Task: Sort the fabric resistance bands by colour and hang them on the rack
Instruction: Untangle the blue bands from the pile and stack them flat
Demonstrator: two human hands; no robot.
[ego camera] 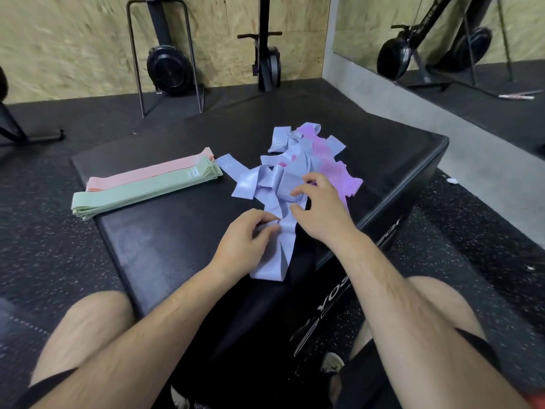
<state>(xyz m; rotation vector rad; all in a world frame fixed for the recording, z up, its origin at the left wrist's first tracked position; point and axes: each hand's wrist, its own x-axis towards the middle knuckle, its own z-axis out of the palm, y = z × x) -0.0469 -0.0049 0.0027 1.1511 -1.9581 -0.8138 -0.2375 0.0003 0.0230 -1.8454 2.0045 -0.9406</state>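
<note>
The black padded box [165,255] stands between the person's knees on speckled rubber floor [44,231]. Its left half is mostly bare between the sorted stacks and the hands, and the far right corner is bare too. The green stack [141,191] lies slantwise along the far left. Its nearer end juts a little past the box's left edge. The pink stack [147,172] lies just behind it, touching along its length, with its end about at that edge. The tangled heap [283,160] sits right of centre, well in from the far edge, and its purple bands [330,166] spread towards the right edge.

Both forearms reach in from below. The left hand [244,240] lies knuckles up, and its thumb and forefingers pinch a fold of the long lavender band [272,261]. That band runs from the heap back towards the person, and its loose end lies close to the near edge. The right hand [321,211] arches over the near side of the heap, its fingers bent and its tips on lavender fabric. Whether it pinches a fold or only presses on it cannot be told.

There are two sorted stacks, one green and one pink. Each has several layers, too thin to count. The heap mixes two colours, lavender and purple, and the bands overlap too much to count. Two upright rowing machines [171,63] lean at the chipboard wall beyond, and a mirror [442,39] lines the right side.
</note>
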